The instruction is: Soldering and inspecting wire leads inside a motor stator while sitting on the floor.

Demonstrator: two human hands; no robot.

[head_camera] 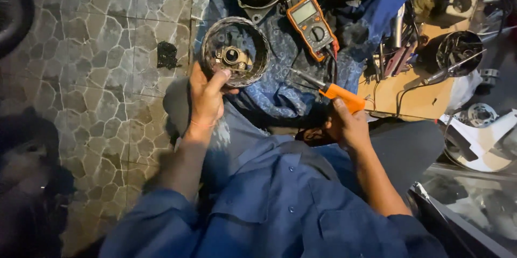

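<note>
Left hand clamped on the near rim of a round metal housing, thumb hooked over the edge, housing held upright above blue patterned cloth. Right hand wrapped tight around the orange handle of a soldering iron, tip aimed left toward the housing but apart from it. Orange multimeter lying on the cloth just beyond, between housing and wooden board. Stone-patterned floor to the left; small black part resting there near the housing.
</note>
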